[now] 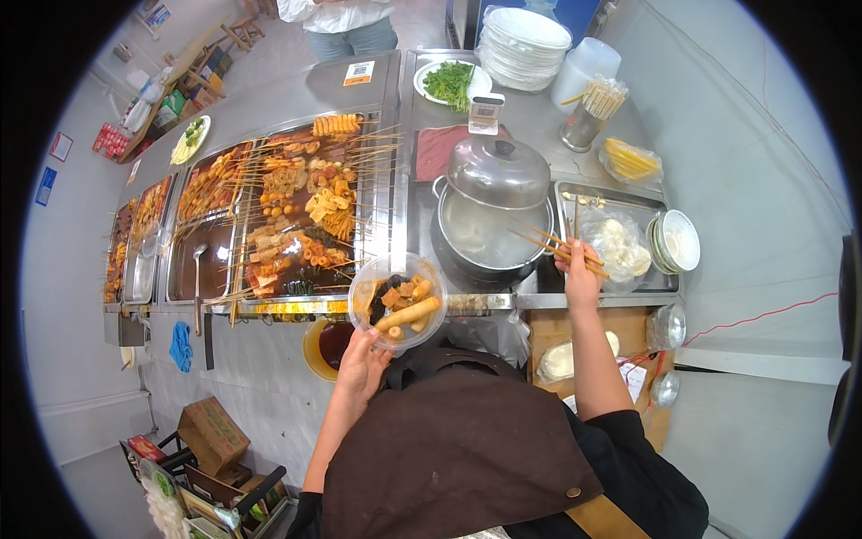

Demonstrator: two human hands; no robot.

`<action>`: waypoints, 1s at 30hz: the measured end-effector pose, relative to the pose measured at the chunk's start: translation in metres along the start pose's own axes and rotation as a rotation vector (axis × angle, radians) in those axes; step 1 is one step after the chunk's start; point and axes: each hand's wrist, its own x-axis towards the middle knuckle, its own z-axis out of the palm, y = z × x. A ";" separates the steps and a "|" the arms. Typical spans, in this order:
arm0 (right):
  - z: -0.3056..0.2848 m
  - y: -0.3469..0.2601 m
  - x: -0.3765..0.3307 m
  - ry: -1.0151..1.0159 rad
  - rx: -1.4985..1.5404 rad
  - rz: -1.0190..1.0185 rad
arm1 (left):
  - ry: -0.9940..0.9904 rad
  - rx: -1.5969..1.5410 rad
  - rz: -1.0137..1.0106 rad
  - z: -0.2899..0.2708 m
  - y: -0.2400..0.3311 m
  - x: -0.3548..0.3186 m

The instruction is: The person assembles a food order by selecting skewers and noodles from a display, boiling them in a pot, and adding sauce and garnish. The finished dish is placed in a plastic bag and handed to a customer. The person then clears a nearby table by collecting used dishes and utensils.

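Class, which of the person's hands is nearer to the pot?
Right: the right hand is just right of the pot; the left hand is farther, to its lower left.

A plain pale-grey wall [763, 126] bounds the right side, with a thin red cable [763, 315] running along it. A small blue rectangular sign [45, 186] hangs on the whitish left wall [76, 296]. The long stainless-steel desk [260, 94] stands on a smooth grey floor [260, 395], near a brown cardboard box [213, 436].
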 end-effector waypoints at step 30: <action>0.031 0.022 0.013 -0.083 -0.552 -0.077 | 0.012 0.005 -0.015 0.002 0.002 -0.002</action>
